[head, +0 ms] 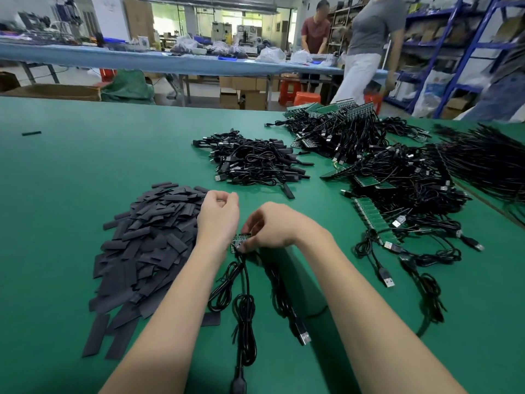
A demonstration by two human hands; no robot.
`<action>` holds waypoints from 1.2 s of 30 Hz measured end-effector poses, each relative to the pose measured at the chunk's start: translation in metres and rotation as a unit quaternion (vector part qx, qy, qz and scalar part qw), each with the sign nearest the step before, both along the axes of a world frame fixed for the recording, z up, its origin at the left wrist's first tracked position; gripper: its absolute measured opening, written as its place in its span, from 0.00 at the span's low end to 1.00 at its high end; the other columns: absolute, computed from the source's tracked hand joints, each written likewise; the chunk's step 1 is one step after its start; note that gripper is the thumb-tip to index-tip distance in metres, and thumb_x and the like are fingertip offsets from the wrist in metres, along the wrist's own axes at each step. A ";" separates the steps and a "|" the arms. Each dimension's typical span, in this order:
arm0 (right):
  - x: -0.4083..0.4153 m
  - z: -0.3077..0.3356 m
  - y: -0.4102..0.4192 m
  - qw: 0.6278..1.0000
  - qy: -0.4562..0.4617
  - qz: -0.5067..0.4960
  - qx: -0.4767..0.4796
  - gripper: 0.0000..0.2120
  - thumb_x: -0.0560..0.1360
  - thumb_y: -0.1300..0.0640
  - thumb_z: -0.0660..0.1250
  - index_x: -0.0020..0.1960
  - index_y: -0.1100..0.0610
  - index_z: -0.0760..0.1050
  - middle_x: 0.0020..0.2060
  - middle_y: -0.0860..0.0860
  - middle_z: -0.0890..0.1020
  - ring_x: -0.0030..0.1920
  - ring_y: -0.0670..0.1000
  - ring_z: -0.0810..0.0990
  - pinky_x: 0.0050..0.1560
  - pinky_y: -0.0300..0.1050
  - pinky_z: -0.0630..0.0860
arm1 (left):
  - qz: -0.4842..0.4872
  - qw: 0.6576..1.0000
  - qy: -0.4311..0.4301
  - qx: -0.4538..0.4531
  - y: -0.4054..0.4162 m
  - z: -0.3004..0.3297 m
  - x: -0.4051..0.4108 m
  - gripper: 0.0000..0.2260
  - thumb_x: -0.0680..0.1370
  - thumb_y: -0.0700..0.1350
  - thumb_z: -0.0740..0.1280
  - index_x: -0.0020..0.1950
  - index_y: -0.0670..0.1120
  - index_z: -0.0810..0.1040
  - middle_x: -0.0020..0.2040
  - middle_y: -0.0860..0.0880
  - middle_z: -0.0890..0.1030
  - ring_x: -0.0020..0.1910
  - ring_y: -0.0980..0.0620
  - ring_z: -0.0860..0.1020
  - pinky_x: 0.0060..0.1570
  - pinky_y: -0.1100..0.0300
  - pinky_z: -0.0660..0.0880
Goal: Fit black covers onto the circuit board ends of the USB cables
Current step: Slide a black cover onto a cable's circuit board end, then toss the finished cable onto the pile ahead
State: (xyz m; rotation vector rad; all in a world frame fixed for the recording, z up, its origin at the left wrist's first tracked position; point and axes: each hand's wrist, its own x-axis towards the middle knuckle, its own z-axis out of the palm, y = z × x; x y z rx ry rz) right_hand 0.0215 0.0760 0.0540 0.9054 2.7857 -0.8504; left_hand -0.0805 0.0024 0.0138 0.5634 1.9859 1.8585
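Note:
A big heap of flat black covers (147,245) lies on the green table (85,155) at the left. My right hand (272,226) pinches a small strip of green circuit boards (240,242), and black USB cables (244,302) hang from it toward me. Just left of it, my left hand (218,214) is curled at the edge of the cover heap; I cannot see whether it holds a cover. A pile of cables with covers fitted (255,160) lies beyond my hands.
A large tangle of uncovered cables with green board strips (397,189) fills the right side, with loose USB plugs (386,278) near me. One stray cover (31,133) lies far left. Two people stand by a blue table (170,61) behind; blue shelving (460,52) is at the right.

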 end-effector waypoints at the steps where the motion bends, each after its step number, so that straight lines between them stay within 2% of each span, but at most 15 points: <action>1: 0.000 0.001 -0.003 1.000 -0.003 0.003 0.001 0.16 0.67 0.45 0.80 0.49 0.48 0.81 0.49 0.49 0.84 0.50 0.51 0.82 0.55 0.44 0.78 | -0.002 1.000 0.004 -0.005 0.000 0.000 0.000 0.03 0.81 0.47 0.64 0.47 0.50 0.73 0.45 0.49 0.80 0.44 0.46 0.76 0.56 0.41 0.76; 4: 0.004 0.001 -0.002 0.999 0.025 -0.010 -0.022 0.15 0.67 0.49 0.81 0.45 0.48 0.76 0.46 0.48 0.82 0.45 0.50 0.80 0.48 0.45 0.77 | -0.021 0.999 0.014 -0.020 -0.002 0.000 0.002 0.03 0.80 0.47 0.66 0.46 0.50 0.75 0.45 0.49 0.82 0.43 0.47 0.78 0.53 0.46 0.76; 6: 0.012 -0.001 0.003 0.988 0.085 -0.055 -0.113 0.13 0.68 0.54 0.81 0.47 0.50 0.77 0.42 0.50 0.83 0.39 0.50 0.81 0.48 0.50 0.81 | -0.053 0.998 0.021 -0.036 -0.003 0.001 0.003 0.03 0.79 0.48 0.67 0.46 0.50 0.77 0.46 0.49 0.83 0.45 0.47 0.79 0.50 0.51 0.75; 7: 0.017 -0.003 0.006 0.973 0.122 -0.078 -0.179 0.13 0.69 0.57 0.80 0.48 0.51 0.78 0.41 0.52 0.84 0.38 0.51 0.81 0.49 0.50 0.82 | -0.073 0.996 0.019 -0.043 -0.004 0.002 0.004 0.04 0.79 0.49 0.68 0.47 0.50 0.78 0.47 0.49 0.83 0.46 0.48 0.80 0.49 0.54 0.74; 9: 0.028 -0.007 0.011 0.929 0.188 -0.114 -0.299 0.13 0.70 0.62 0.79 0.50 0.53 0.80 0.41 0.54 0.84 0.37 0.49 0.81 0.44 0.44 0.83 | -0.109 0.992 0.011 -0.056 -0.006 0.004 0.006 0.05 0.79 0.51 0.69 0.48 0.50 0.80 0.48 0.49 0.83 0.47 0.51 0.80 0.46 0.57 0.73; 13: 0.037 -0.016 0.017 0.835 0.288 -0.156 -0.442 0.12 0.71 0.67 0.76 0.50 0.57 0.79 0.36 0.52 0.84 0.32 0.45 0.80 0.37 0.37 0.80 | -0.194 0.979 -0.060 -0.034 -0.009 0.009 0.012 0.09 0.79 0.48 0.71 0.54 0.45 0.82 0.46 0.48 0.84 0.41 0.54 0.81 0.44 0.56 0.74; 15: 0.037 -0.019 0.020 0.805 0.318 -0.169 -0.472 0.12 0.71 0.67 0.77 0.51 0.58 0.79 0.37 0.52 0.84 0.33 0.45 0.81 0.36 0.37 0.79 | -0.219 0.966 -0.134 0.019 -0.011 0.012 0.010 0.09 0.79 0.44 0.71 0.57 0.42 0.81 0.45 0.48 0.85 0.39 0.56 0.82 0.45 0.60 0.76; 17: 0.038 -0.020 0.021 0.780 0.341 -0.183 -0.492 0.14 0.69 0.66 0.78 0.52 0.58 0.79 0.38 0.52 0.85 0.34 0.45 0.81 0.36 0.37 0.79 | -0.235 0.954 -0.182 0.048 -0.014 0.015 0.006 0.08 0.78 0.42 0.71 0.56 0.42 0.81 0.46 0.47 0.85 0.42 0.54 0.83 0.48 0.60 0.79; 20: 0.038 -0.020 0.023 0.753 0.353 -0.187 -0.524 0.21 0.63 0.63 0.79 0.54 0.60 0.79 0.38 0.51 0.86 0.34 0.44 0.83 0.35 0.36 0.79 | -0.260 0.945 -0.192 0.050 -0.018 0.017 0.004 0.06 0.77 0.39 0.72 0.53 0.43 0.82 0.46 0.47 0.86 0.43 0.53 0.84 0.44 0.63 0.80; 24: 0.042 -0.020 0.024 0.733 0.349 -0.184 -0.554 0.22 0.61 0.63 0.79 0.53 0.60 0.79 0.39 0.51 0.86 0.35 0.44 0.84 0.35 0.34 0.79 | -0.291 0.933 -0.200 0.066 -0.019 0.019 0.006 0.08 0.75 0.40 0.72 0.53 0.43 0.83 0.49 0.46 0.86 0.45 0.53 0.82 0.53 0.60 0.78; 26: 0.044 -0.020 0.024 0.718 0.350 -0.189 -0.572 0.20 0.61 0.63 0.79 0.51 0.59 0.80 0.38 0.51 0.86 0.34 0.45 0.84 0.34 0.35 0.80 | -0.311 0.927 -0.198 0.066 -0.020 0.021 0.007 0.11 0.74 0.40 0.72 0.56 0.42 0.83 0.50 0.45 0.86 0.46 0.53 0.82 0.55 0.59 0.77; 31: 0.048 -0.017 0.023 0.698 0.335 -0.200 -0.600 0.07 0.60 0.63 0.79 0.38 0.57 0.87 0.36 0.52 0.86 0.32 0.45 0.83 0.31 0.35 0.80 | -0.339 0.900 -0.255 0.099 -0.019 0.025 0.015 0.17 0.72 0.39 0.70 0.60 0.37 0.81 0.49 0.44 0.85 0.44 0.52 0.82 0.49 0.62 0.81; 33: 0.048 -0.018 0.020 0.669 0.344 -0.214 -0.623 0.09 0.62 0.63 0.77 0.42 0.60 0.86 0.36 0.54 0.86 0.31 0.46 0.84 0.31 0.36 0.80 | -0.338 0.882 -0.304 0.124 -0.017 0.024 0.019 0.16 0.72 0.38 0.69 0.59 0.36 0.81 0.47 0.44 0.85 0.42 0.53 0.82 0.46 0.63 0.82; 35: 0.048 -0.019 0.017 0.632 0.358 -0.213 -0.654 0.13 0.64 0.65 0.74 0.48 0.63 0.82 0.36 0.55 0.86 0.31 0.47 0.85 0.30 0.37 0.80 | -0.326 0.865 -0.351 0.150 -0.015 0.023 0.023 0.10 0.71 0.38 0.69 0.52 0.38 0.83 0.43 0.45 0.85 0.38 0.55 0.82 0.41 0.65 0.81; 36: 0.048 -0.019 0.017 0.629 0.361 -0.210 -0.656 0.13 0.64 0.65 0.74 0.49 0.63 0.81 0.36 0.55 0.86 0.32 0.47 0.85 0.30 0.37 0.80 | -0.321 0.866 -0.350 0.159 -0.014 0.022 0.024 0.09 0.71 0.38 0.70 0.50 0.39 0.84 0.43 0.45 0.85 0.37 0.55 0.82 0.40 0.65 0.80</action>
